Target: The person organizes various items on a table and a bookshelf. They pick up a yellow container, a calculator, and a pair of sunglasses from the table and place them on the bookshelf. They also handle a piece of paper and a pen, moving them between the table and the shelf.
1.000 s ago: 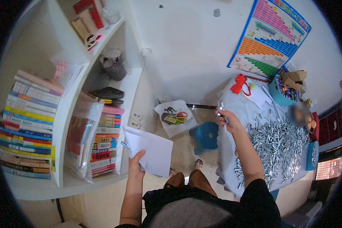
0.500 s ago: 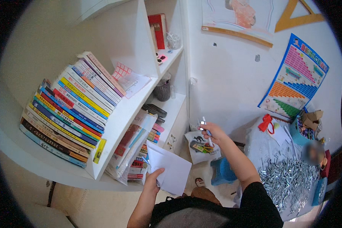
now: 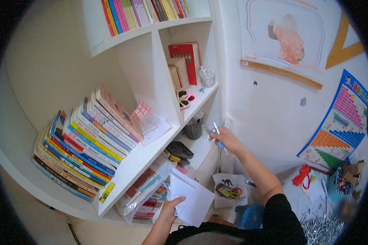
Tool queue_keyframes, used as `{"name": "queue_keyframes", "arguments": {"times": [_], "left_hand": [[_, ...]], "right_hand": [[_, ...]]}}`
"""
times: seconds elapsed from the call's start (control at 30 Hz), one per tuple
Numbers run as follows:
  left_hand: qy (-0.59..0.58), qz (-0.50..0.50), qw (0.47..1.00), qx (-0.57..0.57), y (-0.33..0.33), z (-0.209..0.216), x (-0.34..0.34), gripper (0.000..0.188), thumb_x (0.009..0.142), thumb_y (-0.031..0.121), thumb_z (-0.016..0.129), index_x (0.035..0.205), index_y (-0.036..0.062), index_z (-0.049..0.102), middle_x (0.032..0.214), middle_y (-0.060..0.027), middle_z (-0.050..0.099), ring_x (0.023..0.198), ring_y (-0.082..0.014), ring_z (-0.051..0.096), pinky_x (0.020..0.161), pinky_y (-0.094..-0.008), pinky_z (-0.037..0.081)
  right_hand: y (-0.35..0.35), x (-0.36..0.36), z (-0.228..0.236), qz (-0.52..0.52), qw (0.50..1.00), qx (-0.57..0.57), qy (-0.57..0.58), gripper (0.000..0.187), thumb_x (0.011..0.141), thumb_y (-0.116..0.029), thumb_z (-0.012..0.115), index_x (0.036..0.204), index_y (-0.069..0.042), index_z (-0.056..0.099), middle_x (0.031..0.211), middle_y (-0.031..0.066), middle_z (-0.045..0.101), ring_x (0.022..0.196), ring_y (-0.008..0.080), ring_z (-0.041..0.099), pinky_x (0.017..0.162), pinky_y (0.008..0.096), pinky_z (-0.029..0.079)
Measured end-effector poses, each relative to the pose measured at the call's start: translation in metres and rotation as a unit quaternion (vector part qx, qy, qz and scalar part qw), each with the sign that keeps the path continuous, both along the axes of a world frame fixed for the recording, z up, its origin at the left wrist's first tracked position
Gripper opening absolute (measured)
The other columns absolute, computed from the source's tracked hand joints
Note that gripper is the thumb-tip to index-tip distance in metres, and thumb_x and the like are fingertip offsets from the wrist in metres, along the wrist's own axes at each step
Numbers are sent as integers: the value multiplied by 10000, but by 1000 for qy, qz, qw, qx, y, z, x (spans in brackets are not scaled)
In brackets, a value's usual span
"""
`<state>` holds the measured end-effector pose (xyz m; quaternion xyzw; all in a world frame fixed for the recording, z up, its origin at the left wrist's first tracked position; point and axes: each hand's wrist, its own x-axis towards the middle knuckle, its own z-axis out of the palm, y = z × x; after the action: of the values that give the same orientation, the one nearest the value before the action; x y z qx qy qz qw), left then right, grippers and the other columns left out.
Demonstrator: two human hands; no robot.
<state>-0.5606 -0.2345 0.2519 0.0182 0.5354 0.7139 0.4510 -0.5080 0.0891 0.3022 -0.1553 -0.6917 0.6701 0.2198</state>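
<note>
In my left hand is a small stack of folded white paper, with the thumb lying on top. It is in front of the lower shelf at the lower middle. My right hand is raised farther off and to the right, its fingers closed on slim pens, white with a blue part. A small greyish piece also shows at those fingers; I cannot make out what it is. Just left of this hand, a dark mesh pen cup stands on the shelf.
Leaning books and a yellow marker occupy the white shelf. Dark cases lie below the pen cup. A printed bag and blue stool stand below my right arm. Many metal pieces cover the right table.
The view has tilted up and to the left, showing more upper shelf. My right hand has moved closer to the shelf and pen cup, still holding the pens. My left hand keeps the paper.
</note>
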Motion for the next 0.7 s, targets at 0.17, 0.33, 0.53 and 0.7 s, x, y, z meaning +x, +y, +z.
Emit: {"name": "queue_keyframes", "arguments": {"times": [0.17, 0.33, 0.53, 0.7], "left_hand": [[-4, 42, 999, 22, 33, 4, 3, 546, 646, 11, 676, 1137, -12, 438, 994, -139, 563, 883, -264, 571, 740, -378, 479], [13, 98, 995, 10, 53, 17, 16, 536, 636, 0, 677, 1118, -17, 443, 982, -133, 563, 870, -262, 569, 739, -382, 477], [31, 141, 989, 19, 61, 29, 28, 528, 643, -7, 670, 1121, -21, 445, 989, -131, 561, 889, -255, 562, 750, -366, 473], [7, 151, 988, 16, 58, 17, 27, 532, 651, 0, 662, 1132, -28, 439, 996, -131, 559, 896, -256, 560, 760, -358, 467]], "right_hand": [[50, -46, 87, -60, 963, 260, 28, 186, 780, -167, 569, 811, 16, 557, 767, 115, 620, 682, 226, 585, 608, 332, 452], [92, -130, 119, -186, 867, 448, -115, 188, 743, -80, 531, 878, 40, 583, 846, 214, 606, 810, 360, 594, 708, 424, 477], [114, -173, 121, -171, 856, 467, -144, 171, 729, -83, 540, 818, 43, 615, 877, 239, 600, 827, 361, 596, 717, 417, 486], [128, -176, 119, -108, 877, 451, -128, 249, 679, -180, 636, 815, 28, 625, 769, 210, 614, 727, 354, 608, 659, 410, 494]]}}
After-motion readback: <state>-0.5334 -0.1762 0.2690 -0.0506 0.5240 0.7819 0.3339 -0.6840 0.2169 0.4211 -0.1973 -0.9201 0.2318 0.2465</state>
